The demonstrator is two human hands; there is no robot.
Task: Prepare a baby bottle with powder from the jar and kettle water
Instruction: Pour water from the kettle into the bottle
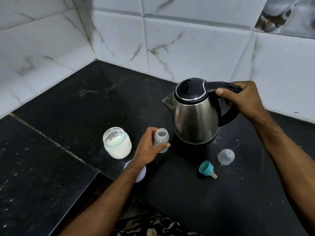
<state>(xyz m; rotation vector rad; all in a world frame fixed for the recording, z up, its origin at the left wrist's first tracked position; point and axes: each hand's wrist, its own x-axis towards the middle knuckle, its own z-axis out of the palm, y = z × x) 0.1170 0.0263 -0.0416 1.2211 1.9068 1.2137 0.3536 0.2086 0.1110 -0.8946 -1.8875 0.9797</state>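
Left grip (150, 147) clenched around open baby bottle (161, 139) upright on table (221, 193), beside jar (117, 143). Right grip (245, 99) clasped on kettle (192, 114) handle.

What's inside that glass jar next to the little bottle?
The open jar holds white powder, filling most of it, with a pale scoop-like shape lying on top. How deep the powder goes and whether anything is buried in it cannot be seen.
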